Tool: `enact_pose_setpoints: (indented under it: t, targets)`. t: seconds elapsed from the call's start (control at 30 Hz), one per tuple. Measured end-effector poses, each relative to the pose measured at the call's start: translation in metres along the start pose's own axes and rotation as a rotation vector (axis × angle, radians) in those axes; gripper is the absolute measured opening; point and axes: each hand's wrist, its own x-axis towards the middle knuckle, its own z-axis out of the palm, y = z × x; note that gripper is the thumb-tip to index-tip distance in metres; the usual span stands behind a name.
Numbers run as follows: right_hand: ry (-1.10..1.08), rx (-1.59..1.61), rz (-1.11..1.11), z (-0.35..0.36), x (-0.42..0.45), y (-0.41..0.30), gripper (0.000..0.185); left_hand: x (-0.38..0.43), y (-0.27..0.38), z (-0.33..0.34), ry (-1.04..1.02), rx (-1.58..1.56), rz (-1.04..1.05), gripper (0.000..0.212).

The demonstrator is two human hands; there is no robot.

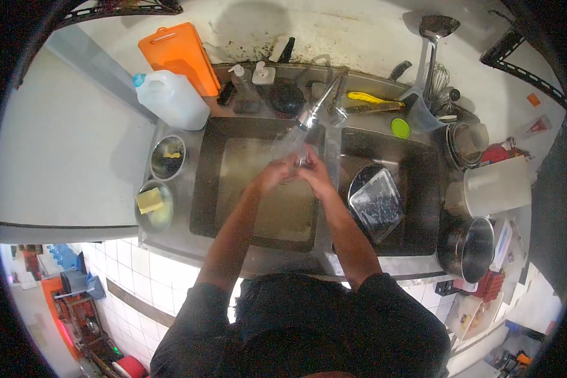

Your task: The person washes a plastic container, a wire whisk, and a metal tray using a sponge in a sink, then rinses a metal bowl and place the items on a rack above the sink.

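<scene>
My left hand [275, 172] and my right hand [315, 174] meet over the right part of the left sink basin [245, 198]. Between them is a small shiny object [302, 161], blurred and partly covered by fingers; I cannot tell what it is. Both hands grip it. Just above them, the chrome spray head [307, 120] of a faucet points down, with what looks like water running over the hands. In the right sink basin [418, 208], a clear plastic container [377, 205] leans on a round metal bowl [359, 182].
Left of the sink stand a metal bowl with a yellow sponge [150, 200], another metal bowl [157, 163] and a white plastic jug [172, 101]. Pump bottles [263, 73] and a yellow-handled tool [371, 98] lie behind. A metal pot [475, 250] and a whitish tub [498, 186] stand right.
</scene>
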Motion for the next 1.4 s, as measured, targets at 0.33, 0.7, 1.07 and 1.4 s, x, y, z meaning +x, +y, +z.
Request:
enact_pose_setpoints:
  t: [0.33, 0.7, 1.07, 1.4]
  targets:
    - [0.07, 0.167, 0.048, -0.021, 0.006, 0.023, 0.051, -0.006, 0.013, 0.002, 0.064, 0.345, 0.056, 0.034]
    - [0.009, 0.374, 0.224, -0.044, -0.01, -0.025, 0.052, -0.075, -0.014, -0.018, 1.0, 1.446, 0.377, 0.039]
    - [-0.115, 0.045, 0.007, -0.034, 0.025, -0.053, 0.067, -0.133, -0.034, -0.03, 0.27, 0.371, -0.092, 0.027]
    - [0.026, -0.021, -0.218, 0.03, 0.055, -0.129, 0.048, -0.083, -0.065, -0.046, 0.4, 0.105, -0.213, 0.029]
